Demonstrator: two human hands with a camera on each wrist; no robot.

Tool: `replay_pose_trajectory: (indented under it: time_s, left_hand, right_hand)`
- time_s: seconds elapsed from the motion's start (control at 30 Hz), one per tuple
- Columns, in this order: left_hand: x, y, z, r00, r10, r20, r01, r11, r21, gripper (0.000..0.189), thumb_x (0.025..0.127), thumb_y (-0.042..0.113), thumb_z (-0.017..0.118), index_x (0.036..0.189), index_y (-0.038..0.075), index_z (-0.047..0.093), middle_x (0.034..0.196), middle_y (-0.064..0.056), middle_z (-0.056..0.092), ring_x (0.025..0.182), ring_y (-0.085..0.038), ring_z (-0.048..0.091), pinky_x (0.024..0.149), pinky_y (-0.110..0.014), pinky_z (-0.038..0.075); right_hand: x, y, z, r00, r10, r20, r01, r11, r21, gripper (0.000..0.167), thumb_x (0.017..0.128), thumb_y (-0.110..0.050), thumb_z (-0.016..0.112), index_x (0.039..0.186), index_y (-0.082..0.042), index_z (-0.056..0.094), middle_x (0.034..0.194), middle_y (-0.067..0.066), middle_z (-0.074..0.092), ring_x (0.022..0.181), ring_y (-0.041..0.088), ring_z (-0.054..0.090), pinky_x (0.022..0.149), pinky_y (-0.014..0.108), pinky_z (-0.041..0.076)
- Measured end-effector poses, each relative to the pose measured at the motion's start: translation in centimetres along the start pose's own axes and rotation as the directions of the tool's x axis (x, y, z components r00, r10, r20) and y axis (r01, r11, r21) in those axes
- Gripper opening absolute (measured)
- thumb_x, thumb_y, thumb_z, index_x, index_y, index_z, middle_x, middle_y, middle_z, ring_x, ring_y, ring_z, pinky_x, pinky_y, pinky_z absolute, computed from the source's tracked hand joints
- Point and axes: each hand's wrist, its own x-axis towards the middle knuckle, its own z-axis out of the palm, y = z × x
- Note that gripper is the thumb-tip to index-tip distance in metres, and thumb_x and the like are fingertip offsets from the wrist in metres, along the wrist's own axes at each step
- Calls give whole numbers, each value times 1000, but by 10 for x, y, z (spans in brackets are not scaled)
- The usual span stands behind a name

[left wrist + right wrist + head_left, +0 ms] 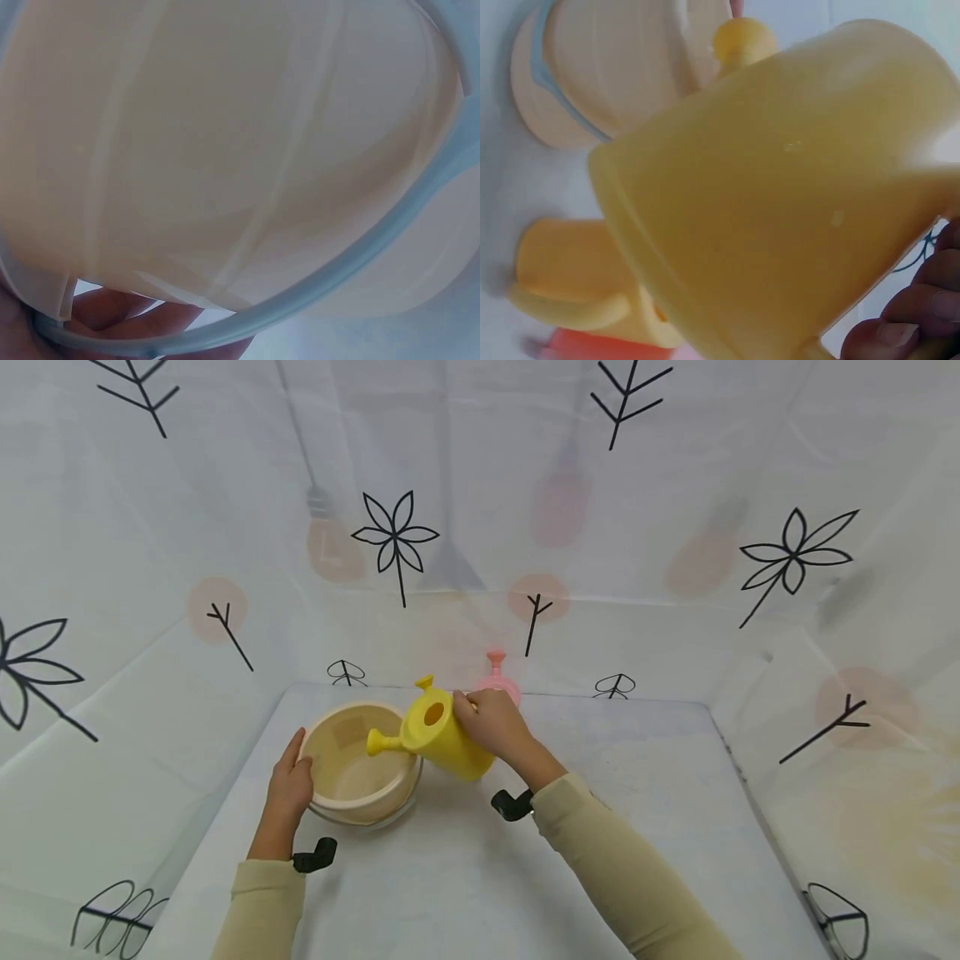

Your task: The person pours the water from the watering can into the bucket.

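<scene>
My right hand grips the handle of a yellow toy watering can, tilted so its spout points left over the mouth of a cream bucket. The can's round spout head overlaps the bucket's opening in the head view. At the bucket's left side my left hand holds the rim, the thumb nearer the front. In the left wrist view, fingers of that hand show below the bucket's ribbed wall, beside its grey carrying handle. Curled right-hand fingers appear at the can's handle in the right wrist view.
A second yellow watering can stands behind the held one, mostly hidden in the head view. Close to it is a pink watering can at the back edge of the white table. Printed cloth walls enclose the table.
</scene>
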Motion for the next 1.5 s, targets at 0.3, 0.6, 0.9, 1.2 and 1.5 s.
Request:
replay_pose_trajectory:
  time_s: [0.3, 0.6, 0.9, 1.2, 1.5]
  left_hand:
    - [1, -2, 0, 1000, 0, -4, 0, 1000, 0, 55, 104, 23, 22, 156, 34, 8, 164, -4, 8, 151, -33, 8, 120, -56, 12]
    - [0, -1, 1, 1000, 1, -15, -1, 1000, 2, 56, 104, 21, 23, 156, 34, 9, 164, -5, 9, 150, -34, 8, 120, -56, 13]
    - [0, 0, 2, 1000, -18, -7, 18, 1000, -13, 55, 104, 22, 23, 156, 35, 8, 164, -4, 8, 150, -33, 8, 120, -56, 13]
    - [2, -2, 3, 1000, -8, -23, 8, 1000, -13, 56, 104, 22, 24, 156, 34, 10, 164, -4, 9, 151, -33, 8, 120, -56, 12]
    - [4, -4, 2, 1000, -4, -12, 4, 1000, -24, 56, 104, 21, 23, 156, 35, 9, 164, -2, 9, 151, -31, 7, 121, -55, 12]
  right_hand:
    - [-18, 30, 18, 992, 51, -112, -28, 979, 202, 50, 100, -41, 38, 63, -12, 55, 61, 3, 55, 65, 20, 55, 59, 27, 49]
    - [-33, 49, 31, 973, 131, -192, -55, 933, 357, 48, 99, -39, 41, 63, -10, 52, 61, 4, 52, 63, 21, 51, 55, 27, 45]
    - [-48, 68, 46, 950, 178, -258, -30, 871, 490, 52, 101, -30, 41, 55, -6, 46, 54, 6, 45, 54, 21, 43, 46, 24, 37]
    - [-60, 91, 44, 919, 263, -295, -34, 796, 604, 58, 102, -36, 39, 63, 5, 54, 62, 18, 50, 60, 29, 49, 55, 27, 51]
    - [-69, 117, 37, 883, 329, -335, -32, 755, 655, 58, 103, -31, 40, 60, 8, 48, 58, 16, 46, 56, 25, 47, 55, 27, 52]
